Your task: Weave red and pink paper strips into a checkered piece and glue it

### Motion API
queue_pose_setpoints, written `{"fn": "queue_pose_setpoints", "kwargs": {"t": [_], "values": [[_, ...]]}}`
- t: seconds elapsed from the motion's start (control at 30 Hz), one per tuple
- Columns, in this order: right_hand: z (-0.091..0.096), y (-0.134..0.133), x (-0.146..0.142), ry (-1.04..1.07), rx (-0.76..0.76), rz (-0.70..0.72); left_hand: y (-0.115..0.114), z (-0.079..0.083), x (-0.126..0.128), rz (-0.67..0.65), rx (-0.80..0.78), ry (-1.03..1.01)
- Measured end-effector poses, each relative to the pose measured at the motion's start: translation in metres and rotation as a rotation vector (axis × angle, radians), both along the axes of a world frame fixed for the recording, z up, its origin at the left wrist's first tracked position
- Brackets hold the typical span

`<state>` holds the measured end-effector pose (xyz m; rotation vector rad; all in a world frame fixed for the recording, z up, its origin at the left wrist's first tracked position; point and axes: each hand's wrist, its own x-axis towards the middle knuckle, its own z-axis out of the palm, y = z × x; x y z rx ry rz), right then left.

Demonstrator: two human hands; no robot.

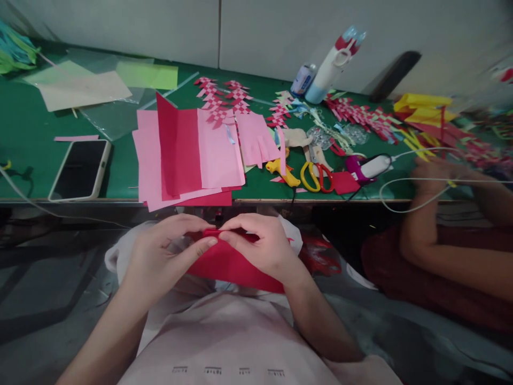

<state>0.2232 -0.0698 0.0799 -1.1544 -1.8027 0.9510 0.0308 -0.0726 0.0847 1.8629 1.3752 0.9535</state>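
Note:
A sheet of red paper (236, 263) hangs over my lap, just off the table's front edge. My left hand (170, 254) pinches its top edge between thumb and fingers. Close beside it, my right hand (260, 243) grips the same edge, which looks folded over where the thumbs press. On the table in front lie stacked pink sheets (220, 149) and a creased red sheet (172, 149). Scissors with yellow and red handles (316, 177) and a yellow glue-gun-shaped tool (285, 170) rest to the right of the stack.
A phone (82, 170) lies at the left of the green table (24, 128). Woven pink-and-red paper strips (238, 96), a can (302, 79) and a white bottle (331, 67) stand or lie toward the wall. At right, another person's arms (430, 214) are near a looped white cable (382, 200).

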Motion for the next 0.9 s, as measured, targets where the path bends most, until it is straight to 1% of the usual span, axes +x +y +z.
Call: {"fn": "queue_pose_setpoints", "kwargs": {"t": [0.13,0.2,0.37,0.53,0.73,0.9], "values": [[0.004,0.0,0.0,-0.106,0.165,0.036,-0.001,0.0,-0.002,-0.008,0.039,-0.088],[0.006,-0.001,0.0,-0.12,0.209,0.033,-0.002,-0.001,-0.003,-0.002,0.055,-0.121],[0.01,-0.002,0.0,-0.14,0.207,0.015,-0.002,-0.001,-0.003,0.004,0.085,-0.159],[0.016,-0.003,0.0,-0.144,0.237,0.022,-0.003,0.002,-0.003,0.008,0.135,-0.151],[0.021,-0.003,-0.001,-0.133,0.291,0.028,-0.003,0.001,-0.006,-0.022,0.195,-0.17],[0.023,-0.002,-0.002,-0.123,0.304,0.048,-0.002,0.0,-0.008,-0.051,0.237,-0.17]]}}
